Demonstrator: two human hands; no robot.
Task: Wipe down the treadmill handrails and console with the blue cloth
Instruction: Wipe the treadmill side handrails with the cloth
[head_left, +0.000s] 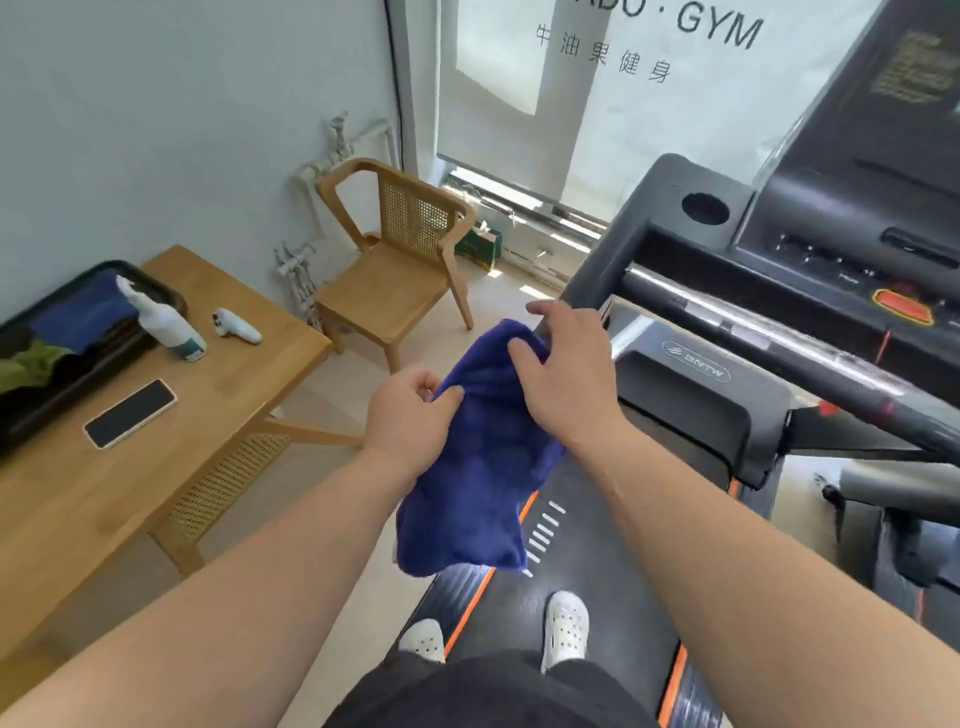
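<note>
In the middle of the frame, I hold the blue cloth (478, 457) with both hands over the left edge of the treadmill belt (571, 597). My left hand (410, 410) is closed on the cloth's left side, thumb and fingers pinching a fold. My right hand (566, 374) lies over the cloth's upper end, fingers curled down onto it, pressing it against the near end of the left handrail (618, 249), so this hand too is clamped on the cloth. The rest of the cloth hangs loose below my hands, down toward the belt's orange edge stripe. The handrail runs from my right hand up toward the upper right of the frame, where it meets the console (852, 208), dark, with a round cup hole and a red-orange button. A dark crossbar (779, 343) stretches from the handrail toward the right edge of the frame. At the bottom centre my white shoes (566, 623) show, the right one on the belt, the left one at its orange edge. In the left of the frame stands a wooden counter (171, 467) carrying a dark tray (78, 374) with blue and green cloths in it, a white spray bottle (166, 322), a small white handheld device (236, 326) and a phone (130, 413) lying face up. Beyond it, a wooden cane-backed chair (400, 260) stands against the wall.
</note>
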